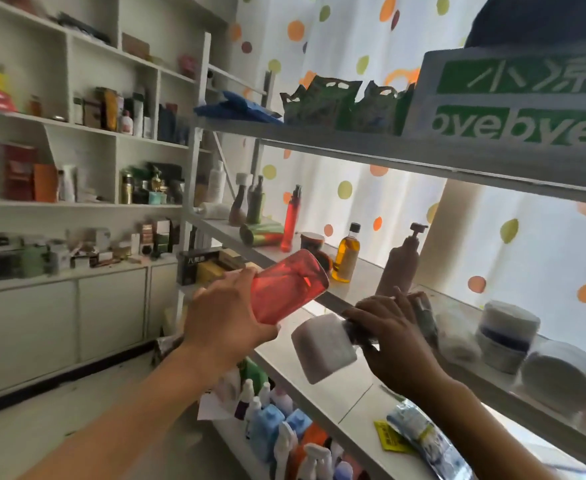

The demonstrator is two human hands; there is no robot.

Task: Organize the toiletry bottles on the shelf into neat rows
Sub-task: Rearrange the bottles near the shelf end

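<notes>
Left hand [227, 308] grip grasping tilted red bottle [286, 285], right hand [393, 336] grip grasping white-capped bottle [324, 346] on its side, both at shelf [360, 292] edge

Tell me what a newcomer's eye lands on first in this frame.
Centre frame, the left hand grips a translucent red bottle, tilted, in front of the middle shelf. Beside it, the right hand holds a white-capped bottle lying sideways. Top right, a grey box with green lettering sits on the upper shelf.

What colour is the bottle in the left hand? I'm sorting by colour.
Translucent red bottle, gripped by the left hand; head view.
</notes>
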